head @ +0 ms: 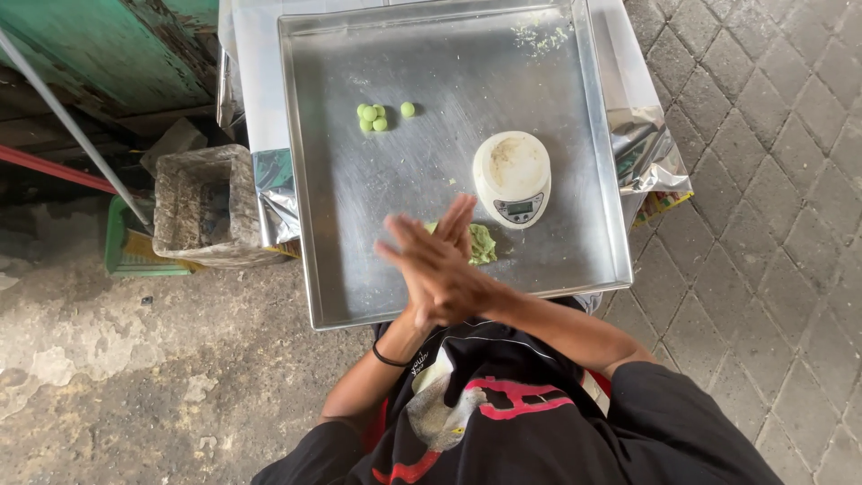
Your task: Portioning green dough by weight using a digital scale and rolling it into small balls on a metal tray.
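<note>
Your black shirt [503,422] with a red and white print fills the near edge of the view, and your two forearms rise from it toward the tray. You press both palms flat together, fingers stretched and crossing a little. Your right hand [429,269] lies on top, with its fingers pointing to the far left. Your left hand [460,226] lies under it, and only its fingertips show, pointing far. You wear a thin black band [388,357] on the left wrist. Whether something sits between the palms, you cannot tell, because the hands hide it.

Both hands hover over the near part of a big square metal tray [332,269]. Just behind them, partly covered by your fingers, a lump of green dough [483,244] lies on the tray floor. Just to the far right of this lump stands a small white scale [513,176] with a round plate and a little grey display facing you. Well apart from it, on the far left part of the tray, some small green balls [372,117] lie touching in a cluster, and one more ball [408,109] lies just to the right of them. Pale crumbs [540,36] are scattered in the far right corner.

Left of the tray, a grey concrete block [202,207] stands on the ground. Grey paving stones [763,135] cover the ground on the right.
</note>
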